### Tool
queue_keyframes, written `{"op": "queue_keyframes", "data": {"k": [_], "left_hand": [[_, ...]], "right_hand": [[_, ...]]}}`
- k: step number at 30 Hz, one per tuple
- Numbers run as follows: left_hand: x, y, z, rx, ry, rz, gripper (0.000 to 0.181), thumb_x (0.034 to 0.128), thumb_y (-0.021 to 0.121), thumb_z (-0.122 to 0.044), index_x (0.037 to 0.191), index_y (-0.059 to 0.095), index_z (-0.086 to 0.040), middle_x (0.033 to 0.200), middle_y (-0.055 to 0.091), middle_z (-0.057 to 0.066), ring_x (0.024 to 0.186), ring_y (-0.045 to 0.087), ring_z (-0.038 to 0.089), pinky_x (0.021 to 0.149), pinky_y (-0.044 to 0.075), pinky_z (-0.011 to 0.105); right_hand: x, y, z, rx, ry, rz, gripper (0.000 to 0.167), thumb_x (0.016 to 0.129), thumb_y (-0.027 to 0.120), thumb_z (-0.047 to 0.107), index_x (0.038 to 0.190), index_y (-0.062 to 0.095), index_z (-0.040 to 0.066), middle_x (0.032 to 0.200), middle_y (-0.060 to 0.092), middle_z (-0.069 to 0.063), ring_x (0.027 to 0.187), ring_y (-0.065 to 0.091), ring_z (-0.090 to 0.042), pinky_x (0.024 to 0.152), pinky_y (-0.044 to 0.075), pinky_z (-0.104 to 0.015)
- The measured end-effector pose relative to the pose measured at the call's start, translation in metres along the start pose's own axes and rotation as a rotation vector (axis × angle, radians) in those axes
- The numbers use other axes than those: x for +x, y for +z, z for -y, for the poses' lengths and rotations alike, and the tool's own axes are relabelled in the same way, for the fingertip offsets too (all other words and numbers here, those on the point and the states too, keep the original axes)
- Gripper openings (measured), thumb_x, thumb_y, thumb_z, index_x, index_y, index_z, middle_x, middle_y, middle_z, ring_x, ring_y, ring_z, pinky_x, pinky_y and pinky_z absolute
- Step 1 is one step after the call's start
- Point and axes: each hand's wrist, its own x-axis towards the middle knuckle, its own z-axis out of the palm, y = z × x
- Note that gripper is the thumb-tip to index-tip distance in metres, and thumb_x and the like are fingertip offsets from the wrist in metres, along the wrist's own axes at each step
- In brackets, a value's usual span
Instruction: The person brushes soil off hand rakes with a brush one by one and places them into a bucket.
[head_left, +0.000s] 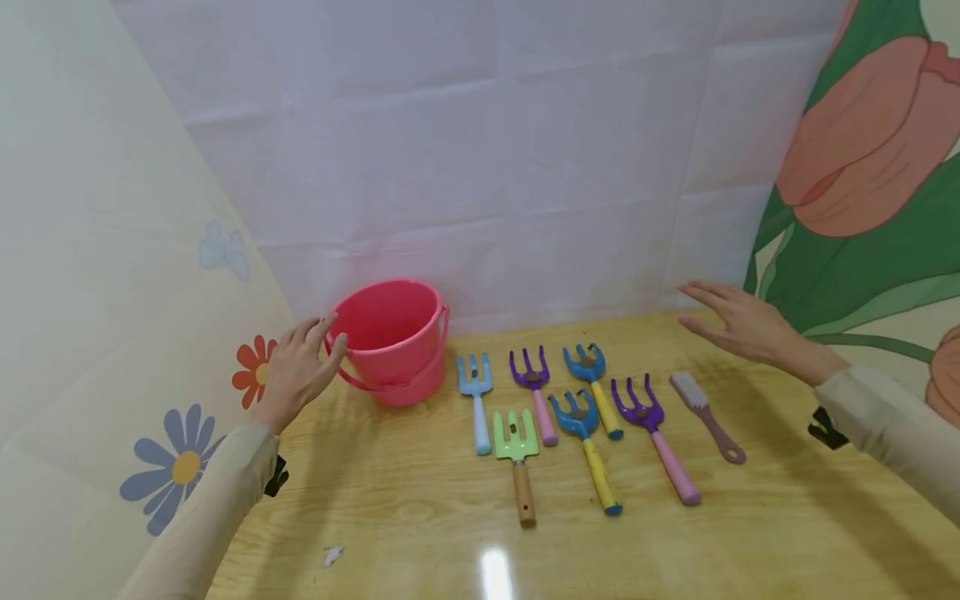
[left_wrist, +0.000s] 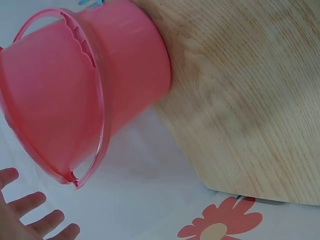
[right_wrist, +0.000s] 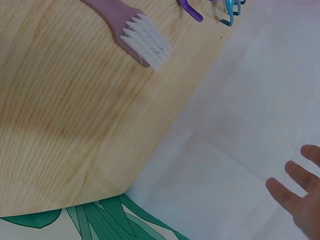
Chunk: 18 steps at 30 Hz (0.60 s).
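Observation:
In the head view the left hand hovers at the left side of a pink bucket, fingers spread and holding nothing. The left wrist view shows its fingertips apart from the bucket. On the right, the other hand is raised above the table's back right part, empty, fingers extended. Nearest to it lies a mauve brush with white bristles. Between bucket and brush lie several small hand forks, among them a light blue one, a green one and a purple one.
The wooden table meets a white cloth backdrop at the back. Flower-printed cloths stand at left and right. A small whitish patch shows near the table's front left.

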Motion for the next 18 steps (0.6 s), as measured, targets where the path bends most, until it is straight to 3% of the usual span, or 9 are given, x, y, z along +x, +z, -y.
{"op": "queue_keyframes", "data": {"k": [11, 18], "left_hand": [[-0.005, 0.001, -0.001, -0.030, -0.005, -0.031, 0.059, 0.1017, 0.043, -0.044, 0.147, 0.045, -0.006, 0.138, 0.042, 0.028, 0.123, 0.038, 0.051, 0.101, 0.029, 0.066], [-0.009, 0.003, -0.003, -0.043, -0.042, -0.050, 0.057, 0.1000, 0.048, -0.041, 0.145, 0.048, -0.005, 0.134, 0.042, 0.026, 0.119, 0.040, 0.048, 0.095, 0.034, 0.066]], "right_hand": [[-0.009, 0.009, -0.003, 0.072, -0.023, -0.006, 0.059, 0.096, 0.065, 0.030, 0.144, 0.046, 0.001, 0.144, 0.044, -0.029, 0.126, 0.042, -0.052, 0.095, 0.035, -0.068], [-0.012, 0.012, -0.002, 0.082, -0.006, -0.011, 0.057, 0.095, 0.066, 0.029, 0.141, 0.049, 0.000, 0.141, 0.045, -0.029, 0.126, 0.042, -0.051, 0.095, 0.036, -0.067]]}}
